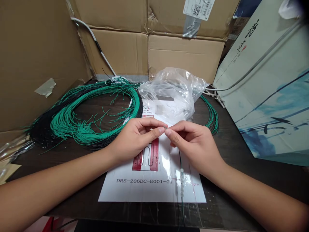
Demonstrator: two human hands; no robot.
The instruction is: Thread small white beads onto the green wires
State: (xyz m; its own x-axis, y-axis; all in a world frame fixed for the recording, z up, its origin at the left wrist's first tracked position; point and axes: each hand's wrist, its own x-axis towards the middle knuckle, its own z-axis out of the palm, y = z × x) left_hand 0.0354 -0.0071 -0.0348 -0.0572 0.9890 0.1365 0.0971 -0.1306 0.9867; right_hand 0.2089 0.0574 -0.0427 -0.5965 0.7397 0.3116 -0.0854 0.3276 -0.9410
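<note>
Over a white printed sheet, my left hand and my right hand meet fingertip to fingertip. Both thumbs and forefingers are pinched on a thin dark wire, of which only a tiny piece shows between them. Below my right hand a thin wire runs down over the sheet to the table's front edge, with a row of small white beads on it. A red and white picture on the sheet is partly behind my left hand.
A big coil of green and black wires lies at the left. Behind my hands sits a clear plastic bag. More green wires lie right of it. Cardboard stands behind and left, a pale printed bag at the right.
</note>
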